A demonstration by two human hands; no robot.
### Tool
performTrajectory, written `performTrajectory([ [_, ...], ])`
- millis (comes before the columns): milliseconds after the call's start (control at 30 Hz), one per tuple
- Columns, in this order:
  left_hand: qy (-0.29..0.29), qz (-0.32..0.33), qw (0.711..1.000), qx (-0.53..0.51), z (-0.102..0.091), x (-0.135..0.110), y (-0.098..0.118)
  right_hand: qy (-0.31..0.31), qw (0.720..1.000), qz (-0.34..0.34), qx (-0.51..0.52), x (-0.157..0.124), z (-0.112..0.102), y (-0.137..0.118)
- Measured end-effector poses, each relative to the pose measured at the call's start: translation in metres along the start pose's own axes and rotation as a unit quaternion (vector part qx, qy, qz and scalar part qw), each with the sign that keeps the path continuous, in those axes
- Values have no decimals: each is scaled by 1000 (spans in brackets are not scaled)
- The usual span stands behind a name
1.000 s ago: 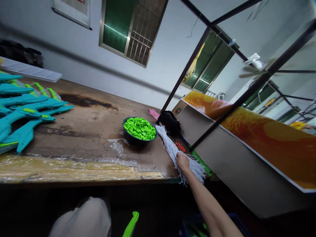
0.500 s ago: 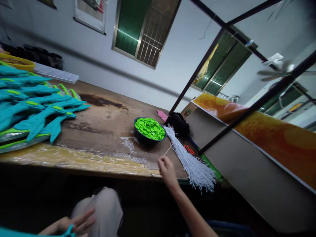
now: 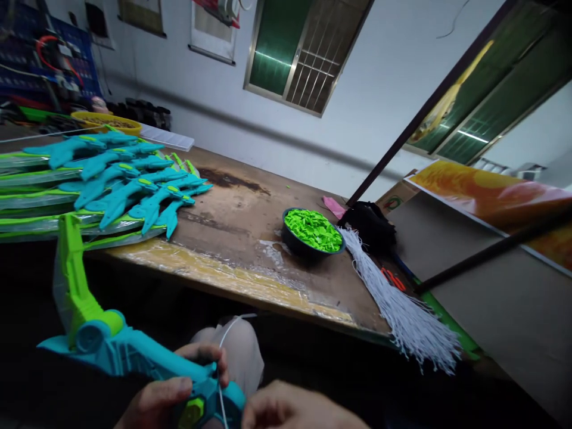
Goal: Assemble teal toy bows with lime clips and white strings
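My left hand is closed round the grip of a teal and green plastic toy bow, held tilted over my lap in front of the table edge. A white string runs across the handle, its loose end curving up over my knee. Close against the handle's right side, my right hand has its fingers pinched at the string; its fingertips and the string's lower end are partly hidden at the bottom edge. The bundle of white strings lies on the table at right.
On the table a dark bowl holds green plastic pieces. Several similar toy bows are stacked at left, near a yellow basin. Orange-handled scissors and a black bag lie at right, beside a slanted dark pole.
My right hand has moved from the string bundle to the toy bow, bringing one white string. The left hand has raised the bow into fuller view. My view has turned left.
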State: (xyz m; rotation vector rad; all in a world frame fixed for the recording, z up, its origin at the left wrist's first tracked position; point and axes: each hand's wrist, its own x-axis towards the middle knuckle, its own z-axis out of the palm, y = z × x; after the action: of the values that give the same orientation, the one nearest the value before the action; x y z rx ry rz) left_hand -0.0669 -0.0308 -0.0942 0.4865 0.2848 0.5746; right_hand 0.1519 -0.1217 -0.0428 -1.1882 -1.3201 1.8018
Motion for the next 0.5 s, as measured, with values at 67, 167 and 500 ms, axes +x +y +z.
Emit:
performTrajectory([
  [67,-22,9,1000,19,-3,-2,2,68,995,36,68,0,-12,-18],
  [167,-78,15,995,57,-1,-3,3,157,978,24,136,18,-12,-34],
  [500,-31,-2,995,93,11,-11,7,205,906,-99,356,116,-7,-83],
])
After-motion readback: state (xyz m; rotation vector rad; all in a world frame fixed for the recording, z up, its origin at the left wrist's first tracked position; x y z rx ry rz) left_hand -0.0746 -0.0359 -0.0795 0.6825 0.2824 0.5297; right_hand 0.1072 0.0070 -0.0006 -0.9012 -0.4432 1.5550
